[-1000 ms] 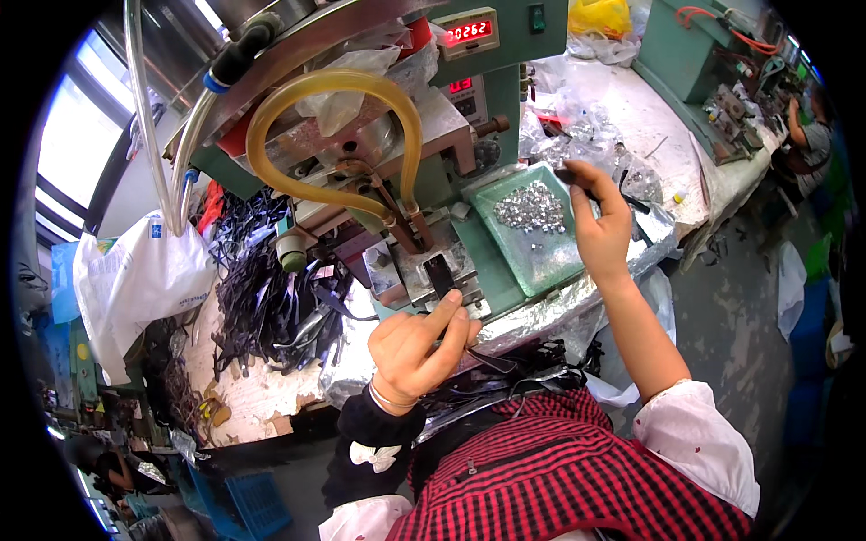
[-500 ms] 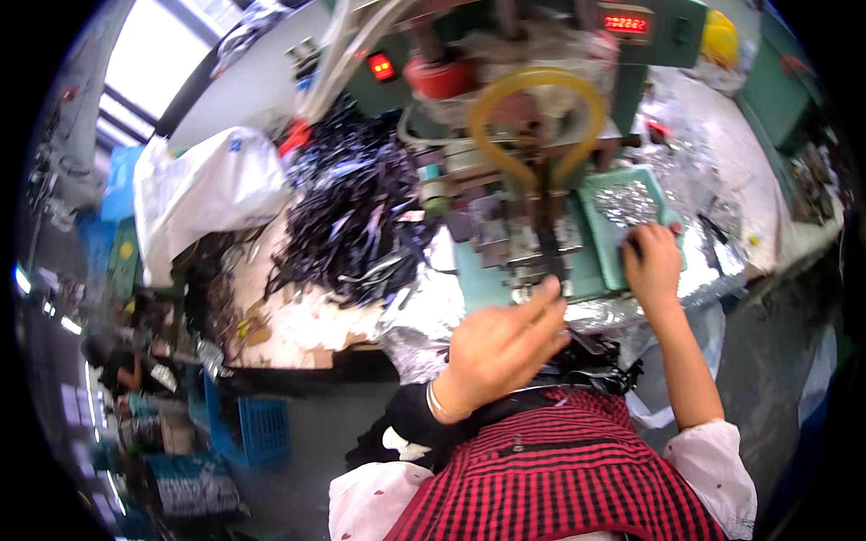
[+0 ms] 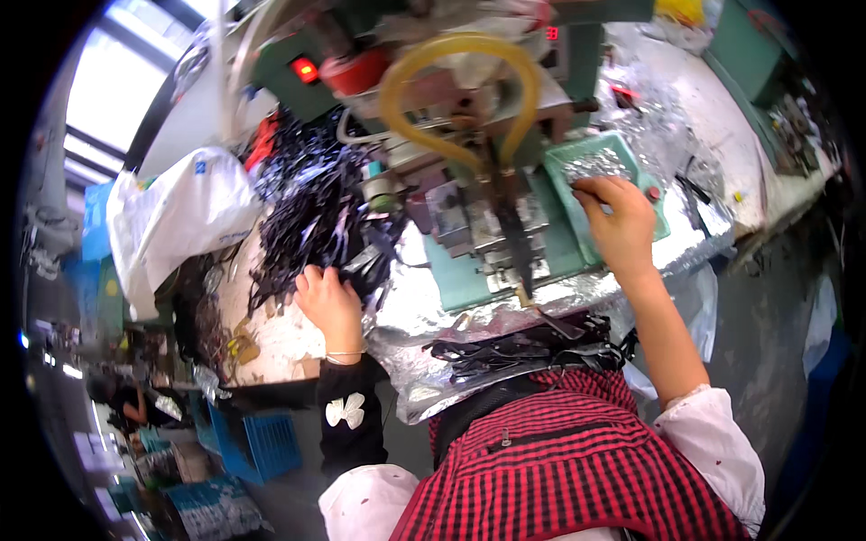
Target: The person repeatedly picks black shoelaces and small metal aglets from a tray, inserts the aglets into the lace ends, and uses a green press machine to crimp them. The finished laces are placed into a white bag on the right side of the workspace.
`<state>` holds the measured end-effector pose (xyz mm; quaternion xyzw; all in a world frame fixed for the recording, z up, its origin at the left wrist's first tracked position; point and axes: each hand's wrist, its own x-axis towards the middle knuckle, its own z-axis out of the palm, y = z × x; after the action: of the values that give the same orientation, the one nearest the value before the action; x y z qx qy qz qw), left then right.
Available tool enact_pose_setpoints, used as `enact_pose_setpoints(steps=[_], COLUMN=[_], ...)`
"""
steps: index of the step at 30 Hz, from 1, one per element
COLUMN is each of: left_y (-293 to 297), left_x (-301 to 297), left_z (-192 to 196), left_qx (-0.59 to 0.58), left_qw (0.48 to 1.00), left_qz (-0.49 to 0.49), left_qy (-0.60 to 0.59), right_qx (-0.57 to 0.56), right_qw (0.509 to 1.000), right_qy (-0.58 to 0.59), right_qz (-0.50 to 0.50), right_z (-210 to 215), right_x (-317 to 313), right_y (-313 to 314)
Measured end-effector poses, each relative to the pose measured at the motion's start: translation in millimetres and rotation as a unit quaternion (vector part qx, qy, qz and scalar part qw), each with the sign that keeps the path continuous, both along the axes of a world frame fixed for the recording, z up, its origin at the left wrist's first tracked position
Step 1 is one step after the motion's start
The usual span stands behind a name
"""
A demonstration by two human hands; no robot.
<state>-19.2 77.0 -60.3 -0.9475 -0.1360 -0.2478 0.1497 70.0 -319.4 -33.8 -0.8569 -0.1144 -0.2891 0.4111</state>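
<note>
My left hand (image 3: 327,307) rests at the near edge of a heap of black strips (image 3: 311,203), its fingers bent and slightly apart, touching the strips. No strip shows clearly in its grasp. Over the green tray (image 3: 585,236), my right hand (image 3: 621,224) has thumb and fingertips brought together beside small shiny metal pieces (image 3: 595,165). Whatever lies between those fingertips is too small to make out. Between my hands stands a green bench machine with a looped yellow hose (image 3: 460,43) and a metal work area (image 3: 505,248). More black strips (image 3: 492,354) lie in front of it, by my lap.
Silvery foil sheeting (image 3: 406,311) covers the bench's front edge. A white bag (image 3: 185,221) sits left of the strip heap. Blue crates (image 3: 271,446) stand on the floor at lower left, with a person (image 3: 135,406) farther back. Clear plastic (image 3: 663,135) lies right of the machine.
My left hand has moved left from the machine's front to the strip heap. My right hand stays at the tray, its fingertips now pinched. The view has shifted, and more strips show by my lap.
</note>
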Motion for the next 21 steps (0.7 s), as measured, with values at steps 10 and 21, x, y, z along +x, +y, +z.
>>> enact_pose_setpoints(steps=[10, 21], left_y=[-25.5, -72.5], left_x=[-37.9, -6.6], left_z=[43.1, 20.0], left_qx=[-0.574, -0.589], left_qw=[0.805, 0.759], left_qz=[-0.138, -0.208], left_qy=[-0.051, -0.182], right_qx=[0.096, 0.328], right_qw=[0.994, 0.924], right_qy=[0.051, 0.121], right_qz=[-0.025, 0.156], right_z=[-10.8, 35.9], right_x=[-50.6, -16.7], right_y=[-60.4, 52.9])
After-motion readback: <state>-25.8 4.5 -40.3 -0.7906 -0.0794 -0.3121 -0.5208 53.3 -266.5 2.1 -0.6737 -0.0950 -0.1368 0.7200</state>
